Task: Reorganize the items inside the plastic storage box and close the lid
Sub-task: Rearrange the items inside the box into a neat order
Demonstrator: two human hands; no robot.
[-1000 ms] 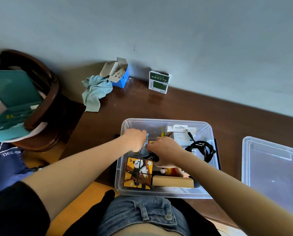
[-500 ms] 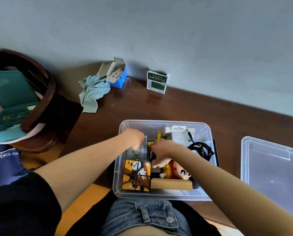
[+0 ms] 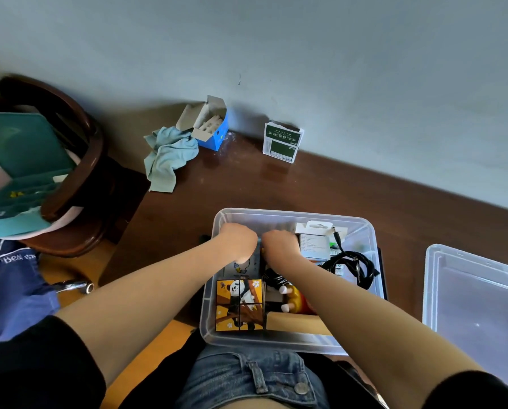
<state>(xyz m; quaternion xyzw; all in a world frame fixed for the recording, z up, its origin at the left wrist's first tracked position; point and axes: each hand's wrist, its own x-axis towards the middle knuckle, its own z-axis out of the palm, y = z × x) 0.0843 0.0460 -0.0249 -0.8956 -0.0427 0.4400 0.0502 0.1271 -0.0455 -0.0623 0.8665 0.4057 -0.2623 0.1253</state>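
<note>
Dark brown wooden table (image 3: 246,187) carried clear plastic storage box (image 3: 291,215) at near edge — clear lid (image 3: 477,290) lay off, right. Left hand (image 3: 239,242) and right hand (image 3: 280,242) curled inside box, pinching pale card (image 3: 243,265) between them.

Dark wood table (image 3: 320,187) vs grey wall. Back edge: crumpled pale-blue cloth (image 3: 167,157) touching open blue carton (image 3: 210,125); green/white box (image 3: 282,142) upright, apart to the right. Left: round wood chair (image 3: 78,172) w/ teal folder (image 3: 16,160).
</note>
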